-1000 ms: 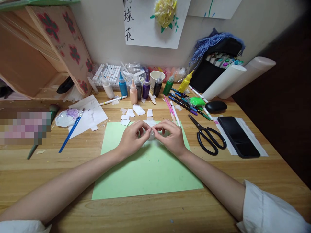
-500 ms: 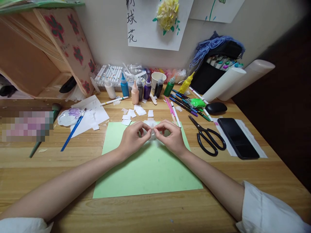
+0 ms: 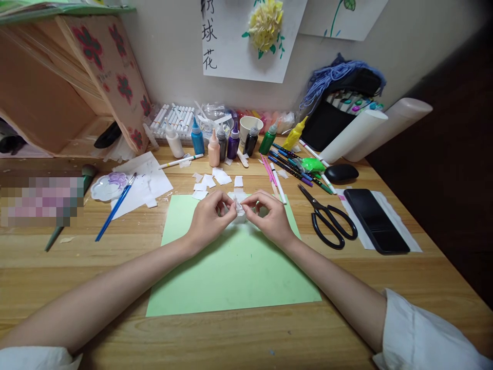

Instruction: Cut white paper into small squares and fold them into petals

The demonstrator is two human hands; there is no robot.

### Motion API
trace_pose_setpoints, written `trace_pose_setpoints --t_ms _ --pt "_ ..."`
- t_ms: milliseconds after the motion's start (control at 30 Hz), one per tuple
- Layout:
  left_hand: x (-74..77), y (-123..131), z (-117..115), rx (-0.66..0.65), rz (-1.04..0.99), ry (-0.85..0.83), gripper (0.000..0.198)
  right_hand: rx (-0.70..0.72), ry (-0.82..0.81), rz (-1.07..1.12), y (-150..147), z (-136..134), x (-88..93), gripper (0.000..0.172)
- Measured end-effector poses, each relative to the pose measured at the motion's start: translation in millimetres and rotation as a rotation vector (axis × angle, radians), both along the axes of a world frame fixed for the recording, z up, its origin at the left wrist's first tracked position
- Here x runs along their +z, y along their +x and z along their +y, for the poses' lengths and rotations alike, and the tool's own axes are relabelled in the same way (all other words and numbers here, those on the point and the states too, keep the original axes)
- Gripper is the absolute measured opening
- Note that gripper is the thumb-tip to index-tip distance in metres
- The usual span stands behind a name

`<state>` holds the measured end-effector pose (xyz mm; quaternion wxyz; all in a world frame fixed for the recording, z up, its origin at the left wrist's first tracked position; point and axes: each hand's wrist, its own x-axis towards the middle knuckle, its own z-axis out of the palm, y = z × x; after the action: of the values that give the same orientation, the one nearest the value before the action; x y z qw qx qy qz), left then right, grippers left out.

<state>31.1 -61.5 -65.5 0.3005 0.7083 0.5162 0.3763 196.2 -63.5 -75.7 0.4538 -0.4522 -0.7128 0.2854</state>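
Above the upper part of a light green sheet of paper [image 3: 227, 277], both hands meet fingertip to fingertip. My left hand [image 3: 211, 218] is closed in a pinch on a small piece of thin white paper [image 3: 239, 208]. From the other side my right hand [image 3: 270, 218] pinches the same piece, thumb against forefinger. More whitish material shows just below the fingertips, too small to make out. Several small white paper pieces [image 3: 221, 177] lie just beyond the green sheet, on the wooden table.
Black-handled scissors [image 3: 327, 216] and a phone [image 3: 377, 221] lie to the right. Paint bottles [image 3: 233, 141] and a paper cup [image 3: 251, 125] stand at the back. Leftward are a paintbrush [image 3: 115, 205] and a palette [image 3: 110, 186]. Pens [image 3: 288, 167] lie behind the scissors.
My fingertips have drawn slightly apart, the left ones shifting a little to the left. More of the white paper piece now shows between them.
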Motion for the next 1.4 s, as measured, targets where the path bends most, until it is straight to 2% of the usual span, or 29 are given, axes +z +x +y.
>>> trace_pose_setpoints --t_ms 300,1400 --pt "1.1 1.2 -1.9 -0.037 0.041 0.0 0.01 0.026 -0.06 0.01 0.4 1.3 0.0 0.003" --pt "0.7 0.6 -1.7 -0.047 0.065 0.007 0.01 0.043 -0.069 -0.002 1.3 1.6 -0.1 0.005"
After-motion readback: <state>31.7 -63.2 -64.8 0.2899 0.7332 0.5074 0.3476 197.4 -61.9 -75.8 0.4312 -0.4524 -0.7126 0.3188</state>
